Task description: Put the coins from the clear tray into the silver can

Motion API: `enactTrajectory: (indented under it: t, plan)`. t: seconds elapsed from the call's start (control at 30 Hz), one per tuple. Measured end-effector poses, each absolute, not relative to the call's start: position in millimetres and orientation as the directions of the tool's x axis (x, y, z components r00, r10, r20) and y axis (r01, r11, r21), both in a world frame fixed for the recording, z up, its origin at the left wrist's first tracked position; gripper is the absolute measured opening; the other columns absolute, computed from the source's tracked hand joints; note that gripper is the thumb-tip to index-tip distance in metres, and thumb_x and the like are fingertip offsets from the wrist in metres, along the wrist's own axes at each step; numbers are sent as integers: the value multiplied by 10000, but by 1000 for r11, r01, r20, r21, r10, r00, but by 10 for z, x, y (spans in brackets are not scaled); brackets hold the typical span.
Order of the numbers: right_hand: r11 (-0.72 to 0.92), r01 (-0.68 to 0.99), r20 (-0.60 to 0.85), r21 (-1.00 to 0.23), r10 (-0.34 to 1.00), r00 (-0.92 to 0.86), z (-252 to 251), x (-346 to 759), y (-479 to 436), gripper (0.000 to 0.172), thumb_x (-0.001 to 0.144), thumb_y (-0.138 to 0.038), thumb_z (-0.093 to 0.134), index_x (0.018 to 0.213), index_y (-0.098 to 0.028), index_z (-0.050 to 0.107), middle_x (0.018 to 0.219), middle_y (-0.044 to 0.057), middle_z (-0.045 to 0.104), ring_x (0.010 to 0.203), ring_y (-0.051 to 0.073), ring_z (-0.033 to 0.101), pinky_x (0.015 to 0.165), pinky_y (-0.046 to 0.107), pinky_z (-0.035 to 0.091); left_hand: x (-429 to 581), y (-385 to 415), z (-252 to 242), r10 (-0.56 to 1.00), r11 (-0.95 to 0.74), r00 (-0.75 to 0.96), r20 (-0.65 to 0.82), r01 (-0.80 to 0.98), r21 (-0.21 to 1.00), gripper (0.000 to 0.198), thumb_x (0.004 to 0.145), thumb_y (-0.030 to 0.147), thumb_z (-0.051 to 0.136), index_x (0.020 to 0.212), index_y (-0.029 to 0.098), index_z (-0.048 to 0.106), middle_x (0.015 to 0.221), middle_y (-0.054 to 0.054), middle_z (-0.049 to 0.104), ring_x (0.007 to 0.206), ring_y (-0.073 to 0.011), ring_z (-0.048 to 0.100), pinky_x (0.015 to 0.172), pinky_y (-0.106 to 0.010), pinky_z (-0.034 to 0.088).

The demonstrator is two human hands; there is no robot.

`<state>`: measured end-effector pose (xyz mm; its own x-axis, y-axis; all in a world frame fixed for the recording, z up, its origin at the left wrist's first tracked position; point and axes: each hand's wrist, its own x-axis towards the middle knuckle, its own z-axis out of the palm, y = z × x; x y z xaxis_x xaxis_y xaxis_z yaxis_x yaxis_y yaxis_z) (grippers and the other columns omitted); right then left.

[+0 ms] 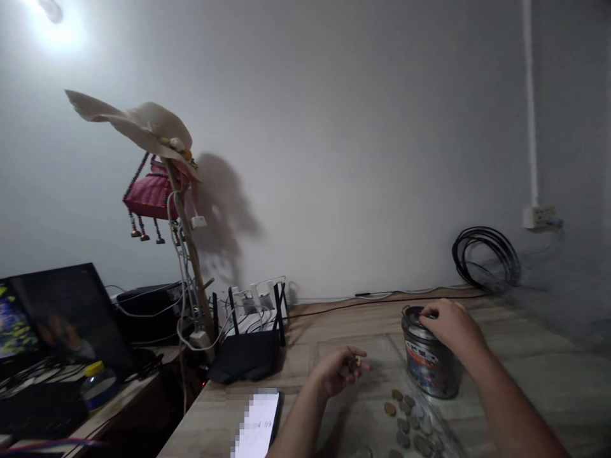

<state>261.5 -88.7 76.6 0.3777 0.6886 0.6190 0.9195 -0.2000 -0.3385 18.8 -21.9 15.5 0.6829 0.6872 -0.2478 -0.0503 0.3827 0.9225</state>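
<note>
A round metal tin with a printed label and a dark lid stands upright on the table. My right hand is over its lid, fingertips pinched together at the top; whatever they hold is hidden. To the left of the tin, my left hand is turned partly palm up, with its fingers half curled around a few small coins, one of them gold-coloured. Below the tin lie several loose coins, silver and gold-coloured, on a clear plastic sheet.
A phone with a lit screen lies left of my left arm. Behind it sit a black router and tangled cables. A wooden stand carries a hat and pink bag. A coiled black cable leans on the wall.
</note>
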Motion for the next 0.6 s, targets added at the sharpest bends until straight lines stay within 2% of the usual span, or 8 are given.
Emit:
enactTrajectory:
  t: [0.2,0.3,0.37,0.43,0.5,0.6]
  plan:
    - [-282,920,664,-270,637,391,795,2618,-940,195,618,-337,484,659,-238,647,772,65,592,752,230,497,582,305,337,183,-209,154,658,457,706,-263,-96,884,272,662,231,477,905,115,517,770,-77,609,535,-68,534,449,-138,330]
    - [-195,943,774,-269,539,332,861,2491,-951,248,679,-348,449,773,-208,630,827,77,583,798,223,491,660,315,355,163,-227,187,643,521,718,-266,-156,839,305,709,280,456,933,79,501,804,-127,606,650,-126,583,580,-190,412]
    - [-43,959,815,-280,517,261,877,2291,-941,253,722,-323,413,810,-193,612,846,71,581,827,194,491,712,289,356,144,-224,202,619,570,744,-252,-205,795,358,739,337,423,949,55,492,833,-166,598,738,-170,590,639,-227,425]
    - [156,942,751,-296,648,129,825,2028,-912,235,736,-309,406,786,-203,610,819,48,588,784,157,507,688,250,362,129,-201,197,584,607,779,-228,-233,760,411,756,391,394,951,45,495,847,-187,593,788,-193,585,659,-245,425]
    - [295,902,591,-316,805,-57,700,1768,-867,219,718,-332,438,776,-217,615,775,30,595,703,138,519,616,231,358,123,-164,173,563,619,798,-213,-237,749,432,767,424,370,938,53,511,790,-163,601,751,-182,587,643,-247,425]
    - [326,888,401,-326,898,-183,464,1515,-784,221,695,-356,463,754,-211,620,724,26,599,646,136,522,550,226,324,133,-120,127,564,606,791,-236,-204,769,430,776,458,341,875,87,534,644,-80,588,567,-134,564,561,-238,422]
